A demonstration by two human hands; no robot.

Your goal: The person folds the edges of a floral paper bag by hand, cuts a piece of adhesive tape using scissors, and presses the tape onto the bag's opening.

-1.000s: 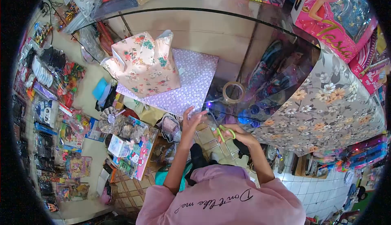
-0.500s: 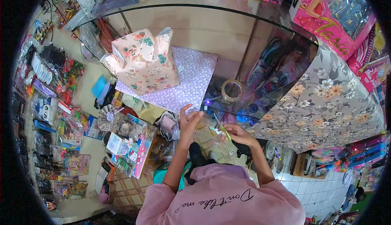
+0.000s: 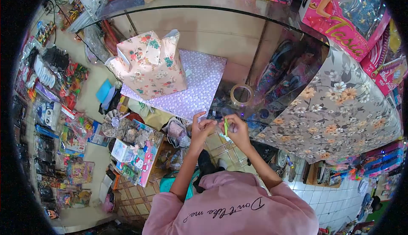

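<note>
My right hand [image 3: 236,129] grips a pair of scissors with lime-green handles [image 3: 226,127], held just beside my left hand. My left hand [image 3: 201,128] is curled, fingertips close to the scissors; anything pinched there is too small to make out. Ahead and to the left, a bulky pink floral-paper package [image 3: 153,71] with folded, uneven top edges rests on a purple flowered sheet [image 3: 204,75]. A roll of clear tape [image 3: 241,94] lies on the glass counter, forward of my right hand.
The glass counter [image 3: 212,31] has a dark rim. Grey flowered paper [image 3: 327,111] drapes over its right side. A pink doll box [image 3: 340,26] stands at the far right. Packaged goods [image 3: 76,137] crowd the left, beside a Hello Kitty box [image 3: 142,160].
My right hand has moved left and slightly up, bringing the scissors close to my left hand. The left fingers have curled inward. The package and sheet have stayed put.
</note>
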